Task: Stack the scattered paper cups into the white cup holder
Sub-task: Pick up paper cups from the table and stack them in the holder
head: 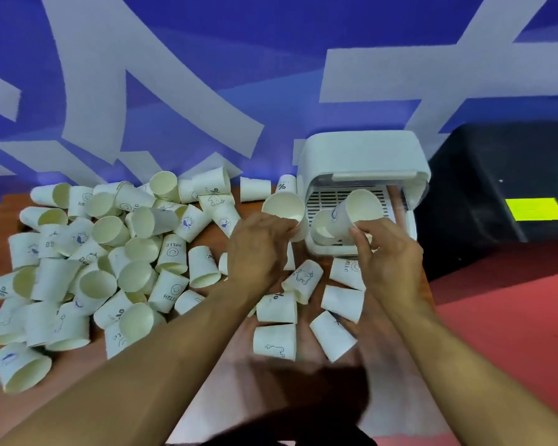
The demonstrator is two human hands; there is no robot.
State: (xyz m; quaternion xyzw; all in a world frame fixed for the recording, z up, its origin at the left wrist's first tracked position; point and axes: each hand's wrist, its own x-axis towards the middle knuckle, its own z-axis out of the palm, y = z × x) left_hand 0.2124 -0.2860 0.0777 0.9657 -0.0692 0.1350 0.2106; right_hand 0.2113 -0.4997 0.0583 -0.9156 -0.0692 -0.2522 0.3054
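The white cup holder (361,156) stands at the table's back right, its front open over a slotted floor. My right hand (390,255) grips a paper cup (358,210) tilted with its mouth up, at the holder's opening. Another cup (322,228) lies inside the holder just left of it. My left hand (258,246) holds a second paper cup (284,204), mouth up, just left of the holder. Many scattered paper cups (110,252) with blue prints lie over the left and middle of the wooden table (216,230).
Several loose cups (276,341) lie near the table's front between my forearms. A black box (496,194) with a yellow label stands right of the holder. A blue and white patterned wall rises behind. Red floor (512,317) shows at the right.
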